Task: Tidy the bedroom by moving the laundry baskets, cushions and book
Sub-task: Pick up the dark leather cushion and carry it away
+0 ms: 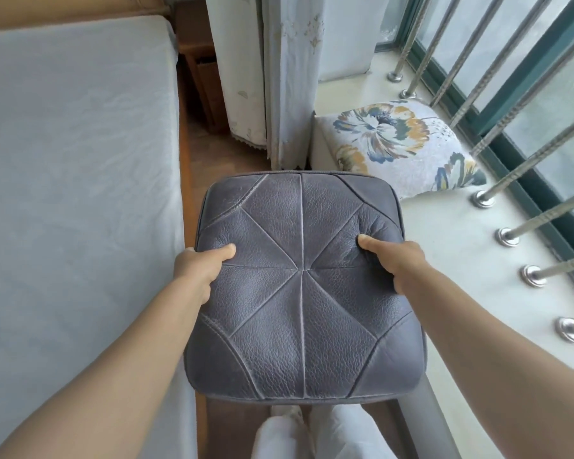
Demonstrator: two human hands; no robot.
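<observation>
A grey leather cushion (300,286) with stitched panels is held flat in front of me, above the gap between bed and window ledge. My left hand (201,266) grips its left edge, thumb on top. My right hand (395,258) grips its right edge, thumb pressed into the leather. A white cushion with a blue and yellow flower print (398,144) lies on the window ledge beyond, apart from the grey one. No laundry basket or book is in view.
The bed with a pale blue sheet (77,177) fills the left side. A white window ledge (461,260) runs along the right, lined with metal railing bars (511,104). Pale curtains (279,77) hang ahead, a wooden nightstand (199,67) behind them.
</observation>
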